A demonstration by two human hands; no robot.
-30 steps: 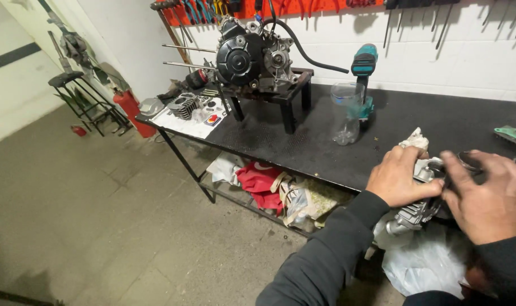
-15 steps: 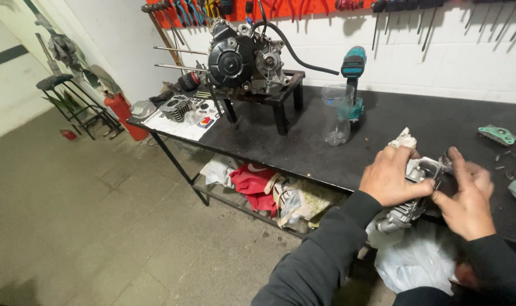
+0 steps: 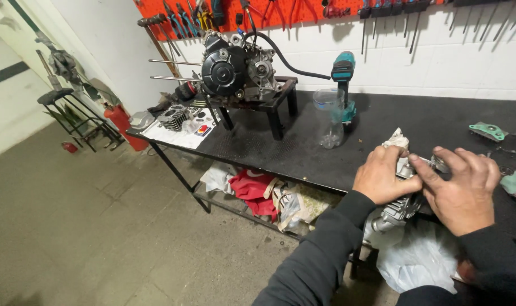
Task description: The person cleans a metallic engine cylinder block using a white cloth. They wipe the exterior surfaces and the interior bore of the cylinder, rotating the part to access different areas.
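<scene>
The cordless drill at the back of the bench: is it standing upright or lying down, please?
Upright: the cordless drill stands on its base, teal head uppermost.

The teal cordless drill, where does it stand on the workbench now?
In the head view, the teal cordless drill stands upright at the back of the black workbench, right of the engine and just behind a clear plastic container.

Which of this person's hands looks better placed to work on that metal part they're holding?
Probably the right hand: its fingers reach across the top of the metal part, while the left hand is wrapped over the part's left side, steadying it at the edge of the workbench.
</scene>
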